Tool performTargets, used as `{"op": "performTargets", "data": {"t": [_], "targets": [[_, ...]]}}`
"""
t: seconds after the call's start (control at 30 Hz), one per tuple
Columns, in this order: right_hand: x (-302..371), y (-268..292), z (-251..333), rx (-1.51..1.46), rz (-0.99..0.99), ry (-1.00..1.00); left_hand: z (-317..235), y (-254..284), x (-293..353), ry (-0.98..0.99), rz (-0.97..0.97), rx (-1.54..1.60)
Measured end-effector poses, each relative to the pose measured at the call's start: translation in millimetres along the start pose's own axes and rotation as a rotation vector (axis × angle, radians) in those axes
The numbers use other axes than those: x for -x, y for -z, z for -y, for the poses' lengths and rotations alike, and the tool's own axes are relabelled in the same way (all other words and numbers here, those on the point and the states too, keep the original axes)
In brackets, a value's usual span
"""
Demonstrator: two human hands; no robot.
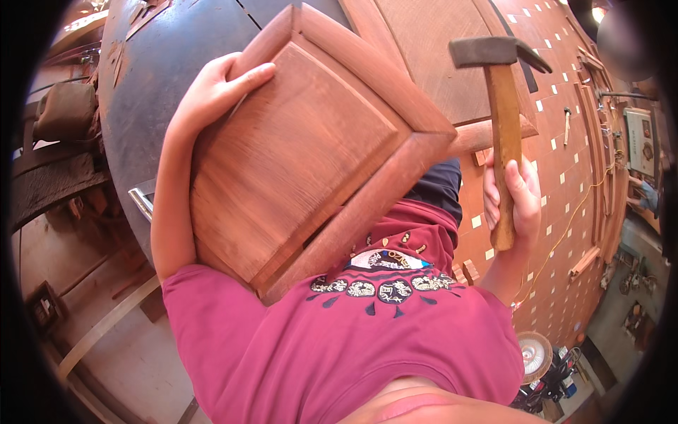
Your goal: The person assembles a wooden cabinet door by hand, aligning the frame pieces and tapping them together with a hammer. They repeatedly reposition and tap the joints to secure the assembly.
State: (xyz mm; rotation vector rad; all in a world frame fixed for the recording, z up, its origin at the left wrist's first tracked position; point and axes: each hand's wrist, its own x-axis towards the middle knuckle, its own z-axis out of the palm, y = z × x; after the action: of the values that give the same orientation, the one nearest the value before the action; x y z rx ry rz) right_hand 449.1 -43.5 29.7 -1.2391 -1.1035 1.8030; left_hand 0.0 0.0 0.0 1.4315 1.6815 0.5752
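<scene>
A reddish-brown framed wooden panel (296, 148) leans tilted against my torso. My left hand (229, 85) grips its left frame rail, thumb on the front and the other fingers hidden behind. Along the rail nearest my right side, a dark gap shows between the inner board and the frame. My right hand (521, 194) is closed around the wooden handle of a hammer (503, 106). Its dark metal head points up, apart from the panel, to the right of the frame's corner. Behind lies a second framed panel (431, 56).
A dark tabletop (148, 92) with a worn edge lies at the left. Patterned tiled floor (558, 162) spreads to the right, with a second hammer (567, 126), wooden strips (600, 152) and a yellow cord (565, 226). A wheel (534, 357) stands at the lower right.
</scene>
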Motion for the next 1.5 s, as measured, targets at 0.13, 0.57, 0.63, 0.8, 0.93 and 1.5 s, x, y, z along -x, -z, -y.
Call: {"op": "performTargets", "data": {"t": [0.13, 0.57, 0.63, 0.8, 0.93, 1.5], "targets": [[2.8, -4.0, -3.0, -0.105, 0.032, 0.018, -19.3, 4.3, 16.2, -0.025, -0.012, -0.05], [-20.5, -46.9, 24.3, 0.157, 0.077, -0.117, -48.4, -18.5, 28.7, -0.129, 0.02, -0.116], [-20.6, -34.6, 31.0, 0.128, 0.111, -0.092, -46.5, -17.4, 30.4, -0.101, 0.042, -0.095], [-8.5, -19.7, 40.8, 0.14, -0.043, 0.038, -47.0, -16.2, 28.2, -0.094, 0.042, -0.103], [-9.3, -12.4, 50.1, 0.443, -0.24, 0.091, -48.1, -15.2, 27.5, -0.091, 0.042, -0.08], [-145.2, 9.1, 36.1, 1.869, -0.401, 0.62, -38.9, -10.4, 14.9, -0.095, -0.002, -0.087]]}}
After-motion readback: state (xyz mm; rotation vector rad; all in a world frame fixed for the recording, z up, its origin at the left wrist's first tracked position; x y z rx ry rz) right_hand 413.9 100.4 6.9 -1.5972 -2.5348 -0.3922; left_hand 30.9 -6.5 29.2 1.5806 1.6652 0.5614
